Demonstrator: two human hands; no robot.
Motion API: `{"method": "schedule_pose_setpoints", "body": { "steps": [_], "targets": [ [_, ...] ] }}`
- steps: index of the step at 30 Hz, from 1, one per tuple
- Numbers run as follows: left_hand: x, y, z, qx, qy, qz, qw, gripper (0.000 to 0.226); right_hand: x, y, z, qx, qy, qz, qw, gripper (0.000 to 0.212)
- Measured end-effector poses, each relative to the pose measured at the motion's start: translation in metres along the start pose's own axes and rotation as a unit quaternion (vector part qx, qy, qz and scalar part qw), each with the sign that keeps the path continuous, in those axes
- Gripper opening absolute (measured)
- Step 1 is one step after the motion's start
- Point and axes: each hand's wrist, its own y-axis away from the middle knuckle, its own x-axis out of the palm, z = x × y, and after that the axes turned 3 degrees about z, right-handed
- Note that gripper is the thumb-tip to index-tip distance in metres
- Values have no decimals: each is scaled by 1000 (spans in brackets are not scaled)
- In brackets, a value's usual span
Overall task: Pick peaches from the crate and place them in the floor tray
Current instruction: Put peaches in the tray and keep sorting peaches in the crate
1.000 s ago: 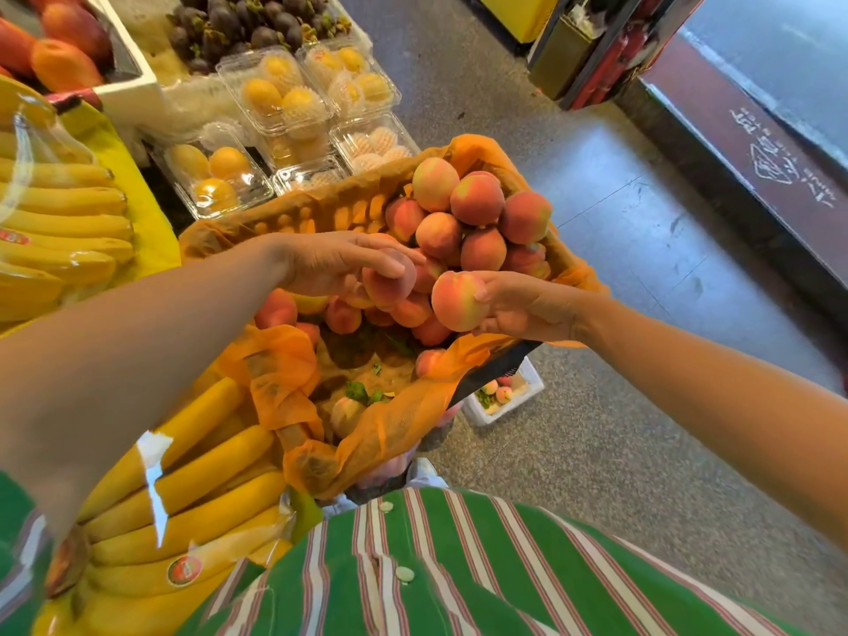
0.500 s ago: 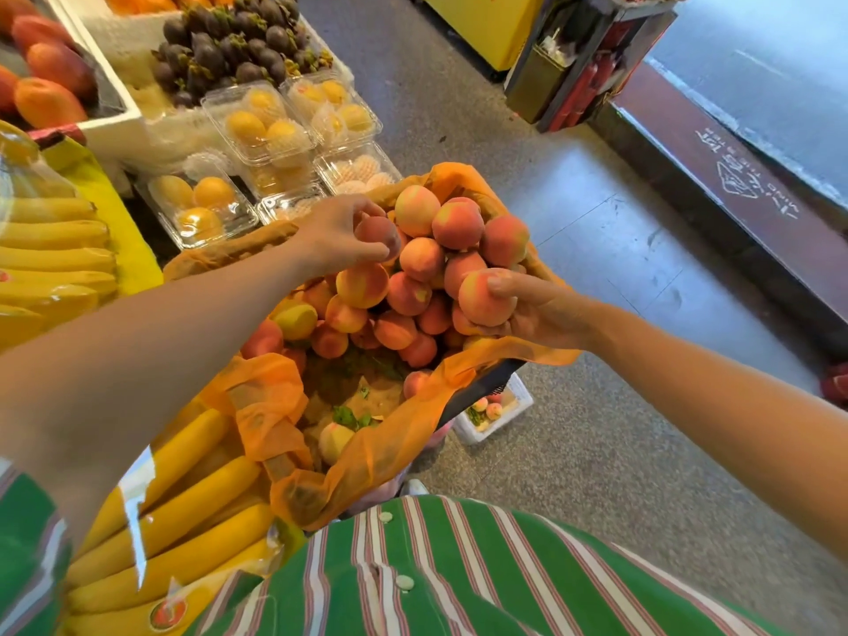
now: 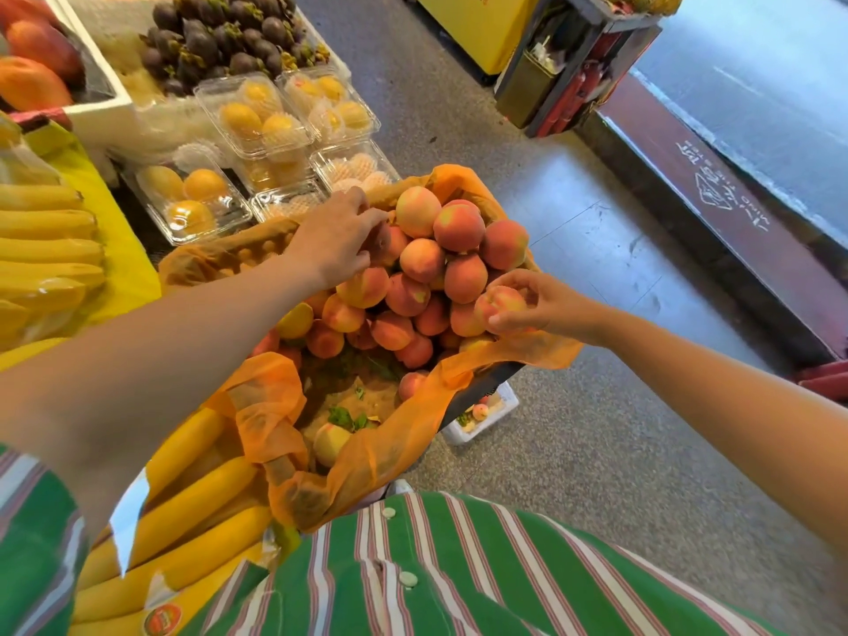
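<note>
Holding one peach [image 3: 500, 307] in my right hand [image 3: 539, 309], I have my fingers curled round it at the near right edge of the pile of peaches [image 3: 436, 268]. That grip is closed on the fruit, with finger and thumb on both sides so the soft skin does not get squashed, I think. My left hand [image 3: 332, 243] sits on the far left side of the pile, fingers bent over a peach there — I cannot tell if that grip has closed on it or only touches it.

The crate [image 3: 477, 387] is lined with an orange bag [image 3: 275, 406], likely to keep the fruit from rubbing on the hard sides. Peaches are heaped at the far end, away from me.

Below my right grip, down on the floor, sits the white floor tray [image 3: 482, 417] with a little fruit in it. It is low, so I guess the peach must go down softly.

Bananas [image 3: 197, 511] lie near my left arm. One has a round sticker [image 3: 161, 618], too blurry to read. Writing on the dark step [image 3: 720, 195] is too small to read.
</note>
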Motion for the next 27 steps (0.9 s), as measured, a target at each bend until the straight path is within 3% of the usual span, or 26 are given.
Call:
{"method": "schedule_pose_setpoints", "body": {
  "steps": [5,10,13,17,21,27],
  "targets": [
    [-3,8,4,-32,-42,-22,998,47,-11,2,-12,-42,153,-47,986,48],
    [-5,7,2,-31,-60,1,998,56,-20,0,-32,-43,141,-163,976,54],
    [-3,6,-2,-34,-61,4,998,56,-19,-1,-36,-55,125,-188,973,50],
    [-4,7,-6,-33,-51,6,998,56,-25,4,-46,-49,151,-170,972,51],
    [-4,9,-7,-30,-44,5,999,58,-30,8,-55,-35,147,-98,984,46],
    [-4,9,-8,-31,-35,7,999,58,-27,0,-56,-65,251,-77,963,61]
  ]
}}
